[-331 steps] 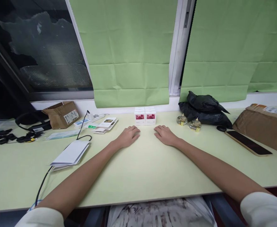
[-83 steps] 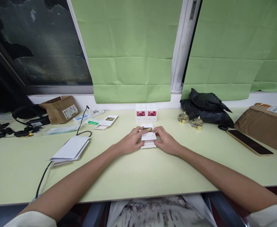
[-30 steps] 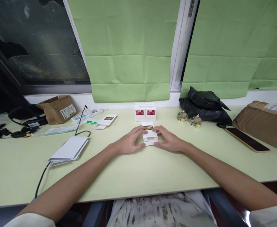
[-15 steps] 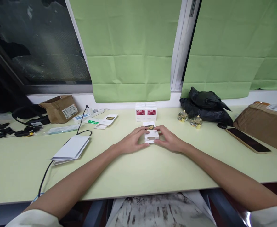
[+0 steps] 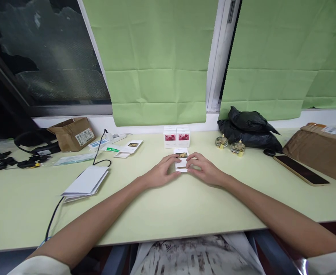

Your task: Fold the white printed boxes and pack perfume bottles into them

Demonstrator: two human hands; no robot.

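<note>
A small white cardboard box [image 5: 181, 161] with a gold-and-black picture on its far flap lies on the pale green table [image 5: 162, 214] between my hands. My left hand [image 5: 160, 173] grips its left side and my right hand [image 5: 202, 169] grips its right side, fingers curled over the flaps. Just behind it stand two closed white boxes with red pictures [image 5: 176, 138]. Two small gold-capped glass bottles [image 5: 230, 145] sit to the right of those boxes.
A black plastic bag [image 5: 249, 130], a phone [image 5: 301, 170] and a brown parcel [image 5: 319, 151] are at the right. At the left lie folded white papers [image 5: 84, 184], a black cable [image 5: 70, 191], flat white cartons [image 5: 129, 147], a torn brown box [image 5: 73, 133] and a black headset [image 5: 33, 140].
My hands, at first resting flat on the table, have taken up a white carton between them. Over the last second they have closed in on it and the box looks narrower.
</note>
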